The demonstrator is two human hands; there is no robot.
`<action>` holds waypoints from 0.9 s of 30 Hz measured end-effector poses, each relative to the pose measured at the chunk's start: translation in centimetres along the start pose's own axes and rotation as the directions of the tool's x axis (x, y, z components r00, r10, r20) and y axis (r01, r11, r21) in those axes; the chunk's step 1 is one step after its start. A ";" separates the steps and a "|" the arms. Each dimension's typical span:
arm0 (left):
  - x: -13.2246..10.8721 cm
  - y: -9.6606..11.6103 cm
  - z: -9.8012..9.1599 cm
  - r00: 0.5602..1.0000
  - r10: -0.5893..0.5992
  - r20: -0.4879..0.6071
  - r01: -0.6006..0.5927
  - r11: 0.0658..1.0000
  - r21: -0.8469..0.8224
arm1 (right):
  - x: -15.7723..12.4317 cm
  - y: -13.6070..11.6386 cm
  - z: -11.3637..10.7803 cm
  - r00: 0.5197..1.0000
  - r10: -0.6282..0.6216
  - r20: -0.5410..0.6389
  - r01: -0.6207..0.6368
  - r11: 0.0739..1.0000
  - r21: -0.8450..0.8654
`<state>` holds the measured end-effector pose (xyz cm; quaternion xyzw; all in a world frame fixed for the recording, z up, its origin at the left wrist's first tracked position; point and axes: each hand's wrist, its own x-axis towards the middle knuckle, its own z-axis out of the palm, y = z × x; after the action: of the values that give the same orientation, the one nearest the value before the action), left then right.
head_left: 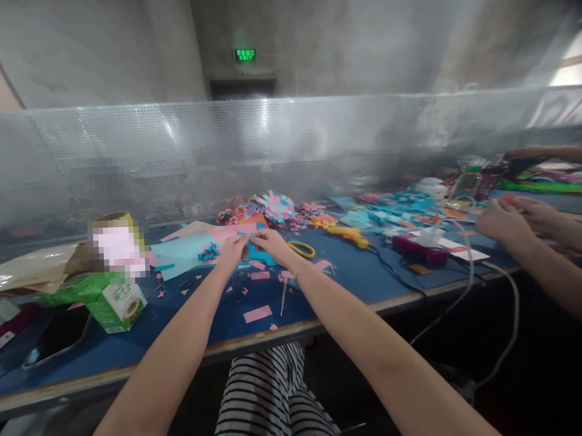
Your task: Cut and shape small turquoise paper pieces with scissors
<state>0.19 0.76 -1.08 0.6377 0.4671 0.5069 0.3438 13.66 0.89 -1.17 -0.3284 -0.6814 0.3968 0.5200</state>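
My left hand (232,252) and my right hand (273,247) meet above the blue table, fingertips closed together in a pinch. Between them is a small piece of blue paper (248,233), mostly covered by the fingers. Under and behind the hands lie light-blue paper sheets (182,252) and pink paper (231,232). Just right of my right hand rests a yellow loop handle (302,255), seemingly of scissors. Pink paper strips (257,314) and a thin wooden stick (283,298) lie nearer the table edge.
A heap of paper flowers (276,207) stands behind the hands. To the right are a yellow glue gun (349,234), a purple power strip (421,250) and a co-worker's hands (515,220). On the left sit a green box (117,303) and a phone (61,334). A perforated screen (174,158) rises behind.
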 end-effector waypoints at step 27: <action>-0.7 0.9 0.3 0.996 0.076 0.041 -0.074 0.996 -0.045 | 0.3 0.4 -0.2 0.998 0.018 -0.061 -0.009 0.990 0.138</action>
<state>0.64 -0.17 -0.55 0.6576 0.4244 0.5159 0.3483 13.79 1.34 -1.38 -0.3085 -0.6337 0.4361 0.5596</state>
